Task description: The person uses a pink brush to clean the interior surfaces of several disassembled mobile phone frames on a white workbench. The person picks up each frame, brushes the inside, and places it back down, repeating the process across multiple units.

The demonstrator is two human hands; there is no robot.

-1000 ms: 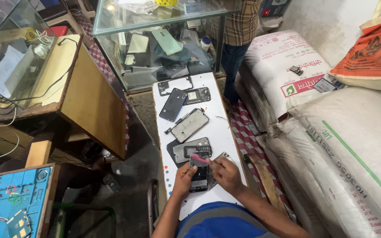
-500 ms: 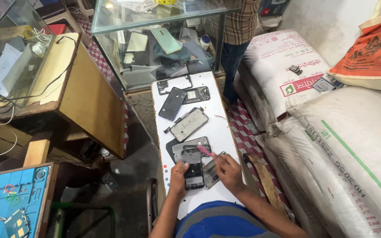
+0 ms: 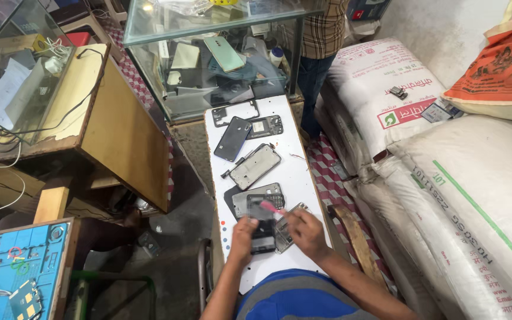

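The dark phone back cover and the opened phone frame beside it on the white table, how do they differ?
The dark phone back cover is closed, smooth and almost black; the opened phone frame shows a pale grey inside with a dark rim. The cover lies farther from both hands, the frame nearer. Both lie flat, tilted alike, untouched, on the white table.

1. The left hand (image 3: 243, 238) covers part of the dark phone (image 3: 263, 234), its fingers blurred.
2. The person (image 3: 321, 35) at the far side is cut off above the waist.
3. The blue mat (image 3: 13, 266) runs past the near-left edge.
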